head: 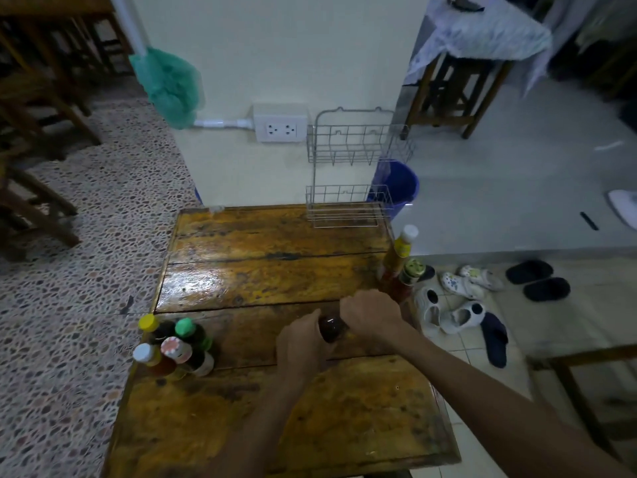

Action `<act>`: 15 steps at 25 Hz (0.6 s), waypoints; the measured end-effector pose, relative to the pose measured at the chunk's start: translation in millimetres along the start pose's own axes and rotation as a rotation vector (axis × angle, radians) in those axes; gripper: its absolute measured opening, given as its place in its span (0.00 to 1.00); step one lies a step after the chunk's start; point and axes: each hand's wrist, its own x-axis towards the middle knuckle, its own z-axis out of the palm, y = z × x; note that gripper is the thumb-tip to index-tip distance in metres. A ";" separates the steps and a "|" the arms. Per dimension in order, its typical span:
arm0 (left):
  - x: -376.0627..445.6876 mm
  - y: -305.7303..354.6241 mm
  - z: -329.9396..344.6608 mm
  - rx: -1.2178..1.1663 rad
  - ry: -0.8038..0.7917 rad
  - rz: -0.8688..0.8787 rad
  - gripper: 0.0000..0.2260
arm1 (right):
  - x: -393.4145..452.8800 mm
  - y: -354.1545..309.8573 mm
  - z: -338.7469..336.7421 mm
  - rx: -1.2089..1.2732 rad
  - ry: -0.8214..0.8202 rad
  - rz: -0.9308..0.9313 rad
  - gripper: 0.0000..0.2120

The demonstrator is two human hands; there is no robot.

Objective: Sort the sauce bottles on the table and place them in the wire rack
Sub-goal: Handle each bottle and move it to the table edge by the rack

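Sauce bottles stand in two groups on the tabletop: a cluster of four at about 8 o'clock with yellow, green, white and patterned red-and-white caps, and two or three more at the 3 o'clock edge, the tallest amber with a white cap. One dark bottle sits mid-table between both hands — the left hand curls round its body, the right hand closes over its top, hiding the cap. Its glass looks dark brown and glossy. The wire rack waits at 12 o'clock, both tiers without bottles. My worry: the right-edge bottles stand close behind the right wrist, so a careless lift could knock them off — and the varnished wood looks slick.
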 end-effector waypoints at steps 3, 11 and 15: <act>9.4 -3.3 -17.1 -0.369 -0.276 -0.030 0.20 | -9.3 6.0 -2.8 0.047 0.306 -0.177 0.20; 31.8 12.4 -41.2 -0.353 -0.471 0.076 0.15 | -9.0 26.4 -11.8 0.001 0.405 -0.371 0.11; 25.0 19.5 -21.7 0.085 -0.217 0.060 0.19 | 0.2 20.6 2.7 0.162 0.007 0.006 0.13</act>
